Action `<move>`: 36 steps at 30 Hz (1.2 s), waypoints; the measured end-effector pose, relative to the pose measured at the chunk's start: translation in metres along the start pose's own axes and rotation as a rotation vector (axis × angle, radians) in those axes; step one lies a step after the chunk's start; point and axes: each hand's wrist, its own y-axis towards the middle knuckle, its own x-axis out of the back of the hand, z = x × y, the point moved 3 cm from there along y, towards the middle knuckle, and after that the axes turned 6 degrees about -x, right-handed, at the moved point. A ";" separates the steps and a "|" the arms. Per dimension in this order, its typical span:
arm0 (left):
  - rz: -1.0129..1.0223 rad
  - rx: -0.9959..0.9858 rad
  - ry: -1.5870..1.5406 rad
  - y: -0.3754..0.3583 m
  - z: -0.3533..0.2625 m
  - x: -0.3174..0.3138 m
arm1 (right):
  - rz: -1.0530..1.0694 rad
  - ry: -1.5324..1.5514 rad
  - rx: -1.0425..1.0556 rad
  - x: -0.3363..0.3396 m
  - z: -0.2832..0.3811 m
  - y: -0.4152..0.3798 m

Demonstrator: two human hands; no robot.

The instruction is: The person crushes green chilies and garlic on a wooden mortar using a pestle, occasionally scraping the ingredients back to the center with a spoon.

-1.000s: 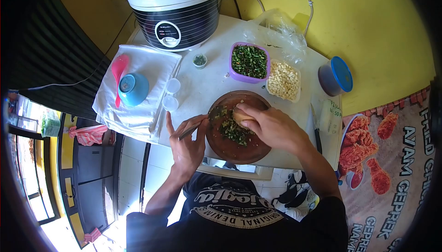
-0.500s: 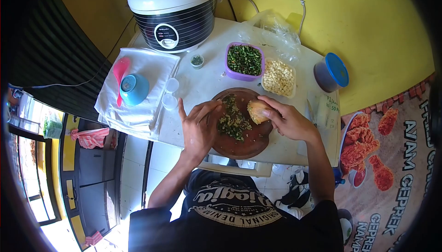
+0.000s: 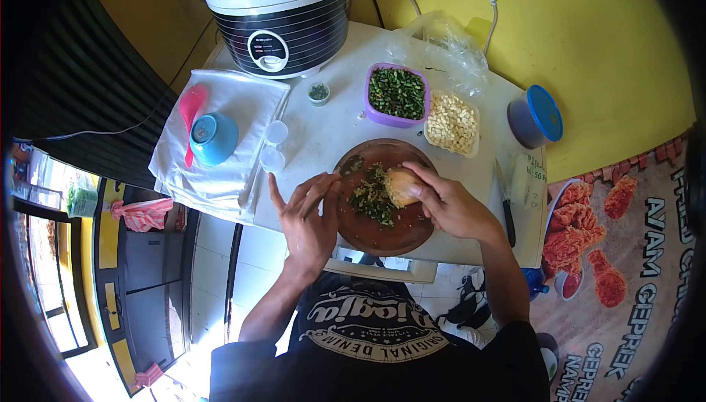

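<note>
Hands meet over a round brown mortar dish (image 3: 382,237) at the near edge of a white table (image 3: 331,126). The right hand (image 3: 448,207) comes in from four o'clock with its fingers clamped over a pale, rounded pestle (image 3: 401,185), pressing it down into the dish at about one o'clock of centre; gripped from above like this, the palm can bear down on it. The left hand (image 3: 305,218) lies at the dish's nine o'clock rim, fingers close together and curled toward the bowl. A thin utensil seems to run out from them to a dark tip (image 3: 351,164) on the rim at eleven o'clock, but whether the fingers actually grip it cannot be told. Placed there, the hand probably steadies the dish and keeps the contents gathered. Between the two hands sits a heap of chopped green chilli paste (image 3: 371,202), just left of the pestle.

Beyond the dish, at twelve o'clock, a purple tub of chopped greens (image 3: 397,93) and a clear tray of pale kernels (image 3: 451,124) stand side by side within reach. A blue-lidded jar (image 3: 537,117) stands at two o'clock. Two small white cups (image 3: 274,146) lie at ten o'clock, beside a white cloth (image 3: 220,137) bearing an upturned blue bowl (image 3: 215,137) and a pink spoon (image 3: 191,112). A rice cooker (image 3: 283,12) occupies the far corner.
</note>
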 end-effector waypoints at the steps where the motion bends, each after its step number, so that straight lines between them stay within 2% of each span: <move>1: 0.029 -0.014 -0.033 -0.001 -0.003 -0.004 | 0.011 -0.005 0.014 -0.004 0.002 -0.002; 3: 0.058 -0.058 -0.063 -0.005 -0.011 -0.010 | 0.019 0.082 -0.027 -0.002 0.001 -0.008; 5: 0.117 -0.100 -0.168 -0.009 -0.021 -0.010 | -0.106 0.187 -0.089 0.007 -0.006 -0.018; 7: 0.111 -0.085 -0.198 -0.008 -0.024 0.000 | -0.126 0.192 -0.114 0.007 -0.011 -0.022; 9: 0.094 -0.012 -0.168 -0.006 -0.017 0.012 | -0.229 -0.082 0.116 0.002 -0.008 -0.024; 11: 0.073 0.002 -0.163 -0.006 -0.009 0.017 | -0.254 -0.131 0.129 -0.008 -0.002 -0.020; 13: 0.090 0.027 -0.150 -0.005 0.000 0.020 | -0.330 -0.413 0.137 -0.013 0.009 -0.019; 14: 0.096 0.031 -0.136 -0.005 0.003 0.021 | -0.384 -0.498 0.216 -0.017 0.001 -0.014; 21: 0.123 0.094 -0.153 -0.004 0.008 0.021 | -0.230 -0.844 0.059 -0.015 0.038 -0.006; 23: 0.130 0.069 -0.143 -0.001 0.010 0.020 | -0.265 -0.969 0.126 -0.019 0.044 -0.007; 27: 0.148 0.051 -0.132 -0.001 0.010 0.021 | -0.319 -0.996 0.158 -0.026 0.043 -0.004; 29: 0.129 0.019 -0.150 -0.001 0.009 0.020 | -0.206 -0.869 0.161 -0.012 0.044 0.005; 31: 0.137 0.019 -0.144 -0.002 0.011 0.022 | -0.203 -0.881 0.166 -0.016 0.039 0.006; 33: 0.145 0.019 -0.134 0.000 0.011 0.020 | -0.405 -0.908 0.214 -0.030 0.045 0.005; 35: 0.159 0.004 -0.136 0.002 0.009 0.018 | -0.412 -0.872 0.177 -0.023 0.045 0.018; 36: 0.161 -0.004 -0.135 0.001 0.009 0.019 | -0.369 -0.749 0.229 -0.017 0.040 0.025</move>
